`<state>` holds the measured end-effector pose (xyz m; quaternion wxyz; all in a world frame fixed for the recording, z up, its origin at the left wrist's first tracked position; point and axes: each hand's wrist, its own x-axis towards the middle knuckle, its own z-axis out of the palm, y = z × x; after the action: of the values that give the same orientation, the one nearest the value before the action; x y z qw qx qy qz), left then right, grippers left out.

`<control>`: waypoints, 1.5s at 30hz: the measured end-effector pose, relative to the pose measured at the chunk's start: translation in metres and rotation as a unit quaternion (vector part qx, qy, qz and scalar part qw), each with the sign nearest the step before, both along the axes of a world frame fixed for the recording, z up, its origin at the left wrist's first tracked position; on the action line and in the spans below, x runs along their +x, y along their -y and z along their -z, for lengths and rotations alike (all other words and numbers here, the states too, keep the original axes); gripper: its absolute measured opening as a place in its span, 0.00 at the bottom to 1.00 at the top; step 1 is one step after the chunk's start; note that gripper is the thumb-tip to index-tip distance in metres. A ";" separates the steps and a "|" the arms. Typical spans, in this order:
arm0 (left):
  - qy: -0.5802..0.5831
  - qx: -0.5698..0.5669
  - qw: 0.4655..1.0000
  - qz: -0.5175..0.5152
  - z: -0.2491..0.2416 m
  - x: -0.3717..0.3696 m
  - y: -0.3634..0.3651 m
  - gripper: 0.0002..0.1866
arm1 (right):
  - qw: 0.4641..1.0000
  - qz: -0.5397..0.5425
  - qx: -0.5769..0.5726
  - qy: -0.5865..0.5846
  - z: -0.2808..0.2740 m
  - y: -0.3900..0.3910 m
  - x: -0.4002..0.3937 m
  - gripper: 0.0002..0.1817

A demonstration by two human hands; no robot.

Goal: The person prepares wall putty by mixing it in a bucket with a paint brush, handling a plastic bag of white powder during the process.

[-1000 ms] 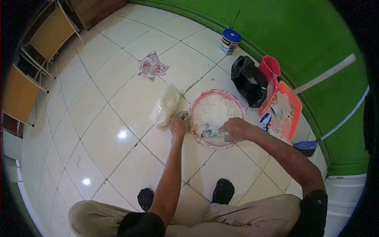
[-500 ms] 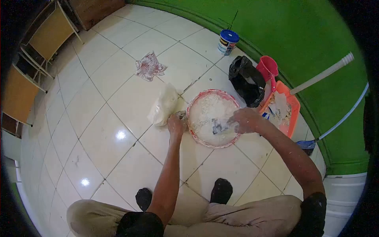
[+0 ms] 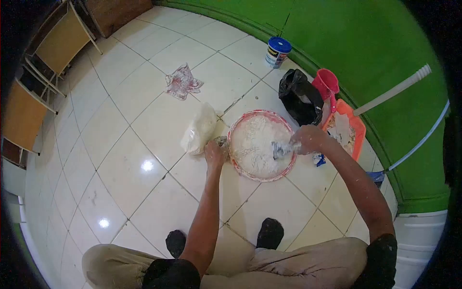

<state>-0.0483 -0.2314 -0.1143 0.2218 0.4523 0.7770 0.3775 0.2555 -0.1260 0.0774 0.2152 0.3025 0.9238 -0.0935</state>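
A round red-rimmed tub [image 3: 232, 158] holding white, lumpy material [image 3: 260, 139] stands on the tiled floor. My left hand [image 3: 214, 152] is closed at the tub's left rim, gripping something I cannot make out. Over the right rim, my right hand [image 3: 309, 139] is closed around a scraper [image 3: 280, 150] coated in white, its blade above or in the material. Just left of my left hand lies a white plastic bag [image 3: 199, 129], apparently with white contents.
Behind the tub on the right are a black bag [image 3: 301, 98], a pink dipper [image 3: 326, 83] and an orange dustpan [image 3: 358, 137] with debris. A blue-lidded container [image 3: 277, 52] stands by the green wall [image 3: 365, 53]. A stained plastic sheet [image 3: 184, 82] lies farther back.
My right hand has moved right and slightly up with the scraper, towards the tub's right rim. My left hand has barely moved.
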 end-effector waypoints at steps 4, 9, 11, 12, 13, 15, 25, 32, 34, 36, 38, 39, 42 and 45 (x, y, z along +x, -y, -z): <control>0.031 -0.020 0.999 0.013 0.014 -0.004 -0.004 0.14 | 0.999 0.009 0.005 0.033 -0.002 -0.003 -0.003 0.20; 0.022 -0.038 0.999 0.009 -0.008 0.000 0.000 0.14 | 0.999 0.007 0.041 0.006 -0.004 -0.022 -0.010 0.17; -0.017 -0.041 0.999 0.013 -0.015 0.000 0.002 0.15 | 0.998 0.019 0.056 -0.023 0.002 -0.022 -0.016 0.17; -0.034 -0.036 0.998 0.026 -0.015 0.000 0.004 0.14 | 0.997 0.020 0.063 -0.046 0.005 -0.020 -0.021 0.16; -0.052 -0.032 0.997 0.040 -0.016 -0.001 0.004 0.14 | 0.995 0.020 0.070 -0.070 0.006 -0.017 -0.024 0.15; 0.000 -0.019 0.999 0.033 -0.013 -0.001 0.002 0.16 | 0.997 0.028 0.058 -0.043 0.021 -0.019 -0.021 0.15; 0.036 -0.044 0.998 0.005 -0.031 0.002 0.003 0.21 | 0.991 0.078 0.028 -0.104 0.005 -0.020 -0.041 0.14; -0.032 -0.038 0.998 0.041 0.005 -0.001 0.000 0.18 | 0.997 -0.004 0.068 -0.047 0.067 -0.023 -0.049 0.07; -0.045 -0.028 0.998 0.022 0.000 0.000 0.002 0.18 | 0.977 -0.153 0.143 -0.029 0.082 -0.019 -0.048 0.06; -0.062 0.016 0.997 0.036 0.020 -0.003 0.002 0.18 | 0.986 -0.134 0.096 -0.025 0.075 -0.011 -0.060 0.06; -0.079 0.060 0.994 0.053 0.020 -0.002 0.003 0.18 | 0.992 -0.112 0.049 -0.020 0.068 -0.001 -0.076 0.07; -0.021 0.062 0.997 0.035 -0.003 0.002 0.004 0.18 | 0.999 0.011 0.008 -0.047 0.068 0.005 -0.083 0.09; 0.023 0.046 0.999 0.017 0.001 0.001 0.001 0.19 | 0.991 0.082 -0.037 -0.100 0.055 0.009 -0.094 0.16; -0.025 0.063 0.997 0.022 0.006 0.001 0.003 0.15 | 0.969 0.198 -0.139 -0.046 0.011 0.010 -0.114 0.16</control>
<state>-0.0469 -0.2348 -0.1207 0.1817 0.4915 0.7468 0.4094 0.1418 -0.1364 0.0661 0.1892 0.4420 0.8324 -0.2755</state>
